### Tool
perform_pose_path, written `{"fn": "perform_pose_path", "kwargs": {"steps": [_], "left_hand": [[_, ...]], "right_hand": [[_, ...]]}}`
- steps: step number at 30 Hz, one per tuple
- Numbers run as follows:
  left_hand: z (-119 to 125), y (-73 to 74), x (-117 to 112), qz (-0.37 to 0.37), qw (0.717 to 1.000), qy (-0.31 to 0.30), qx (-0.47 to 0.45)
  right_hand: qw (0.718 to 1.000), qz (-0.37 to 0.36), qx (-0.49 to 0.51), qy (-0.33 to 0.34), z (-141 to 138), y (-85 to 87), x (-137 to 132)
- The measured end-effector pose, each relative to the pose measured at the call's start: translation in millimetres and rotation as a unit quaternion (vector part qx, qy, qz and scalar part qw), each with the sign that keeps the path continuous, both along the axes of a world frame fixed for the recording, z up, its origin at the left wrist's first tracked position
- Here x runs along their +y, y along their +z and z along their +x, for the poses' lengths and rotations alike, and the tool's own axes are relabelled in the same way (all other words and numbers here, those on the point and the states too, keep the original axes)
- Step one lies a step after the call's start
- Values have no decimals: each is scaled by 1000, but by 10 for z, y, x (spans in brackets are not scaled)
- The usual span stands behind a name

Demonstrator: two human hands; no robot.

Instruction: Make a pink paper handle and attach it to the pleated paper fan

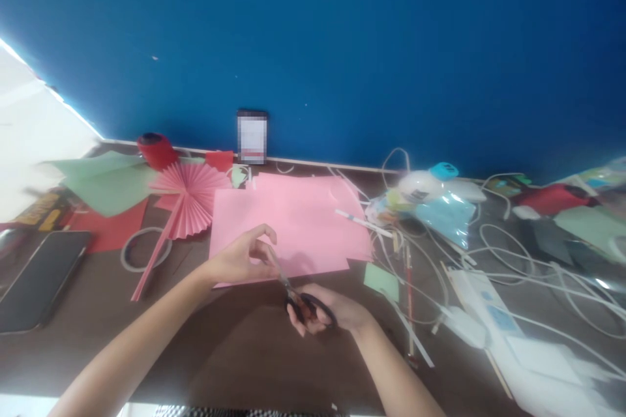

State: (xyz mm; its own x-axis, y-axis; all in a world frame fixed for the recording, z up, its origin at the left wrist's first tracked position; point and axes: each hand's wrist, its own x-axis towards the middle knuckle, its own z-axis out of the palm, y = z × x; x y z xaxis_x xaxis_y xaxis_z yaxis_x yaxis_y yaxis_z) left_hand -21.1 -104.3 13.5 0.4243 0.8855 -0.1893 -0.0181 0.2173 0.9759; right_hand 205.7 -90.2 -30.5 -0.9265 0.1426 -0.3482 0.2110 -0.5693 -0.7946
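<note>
My right hand grips black-handled scissors, whose blades point up and left toward my left hand. My left hand hovers over the near edge of a large pink paper sheet, fingers curled in a pinch near the scissor tips; whatever it pinches is too small to make out. The pink sheet lies flat on the brown table in front of me.
A pink folded paper fan with a stick, green paper and red paper, a red roll, a tape ring and a dark phone lie left. White cables, plastic bags and paper strips clutter the right. A blue wall stands behind.
</note>
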Motion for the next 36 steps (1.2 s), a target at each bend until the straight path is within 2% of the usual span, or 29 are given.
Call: {"fn": "perform_pose_path", "kwargs": {"steps": [5,8,10,12,15,17,19,21,23,24,26,27,30,33,36], "left_hand": [[71,-189,10,-52,980,109,-156],[58,-234,31,-60,962,200,-177],[9,-233,50,-72,948,254,-179],[-79,-217,76,-85,929,310,-184],[-275,-182,125,-76,896,390,-199],[-423,-163,159,-51,882,423,-203],[-563,-158,195,-14,885,432,-175],[-671,-168,250,52,890,446,-85],[-730,-182,350,146,890,429,55],[-736,-187,423,193,889,395,129],[-695,-189,622,266,884,289,253],[-650,-187,745,279,878,240,305],[-452,-183,1167,241,869,109,419],[-224,-198,1554,231,866,74,437],[-26,-235,1785,212,869,29,446]], "right_hand": [[998,51,27,-11,1,67,5],[994,109,10,-21,-16,98,-54],[978,193,-15,-80,-37,114,-107],[928,332,-56,-161,-56,128,-147],[789,553,-116,-240,-65,135,-157],[709,642,-137,-258,-60,121,-142],[665,685,-144,-262,-50,92,-128],[645,703,-148,-262,-43,59,-121],[634,713,-147,-262,-37,33,-118],[630,717,-143,-261,-34,25,-117],[628,724,-132,-253,-30,14,-113],[629,727,-126,-247,-28,12,-112],[631,733,-106,-230,-32,10,-118],[635,734,-92,-223,-48,10,-139],[640,734,-87,-212,-61,4,-153]]}}
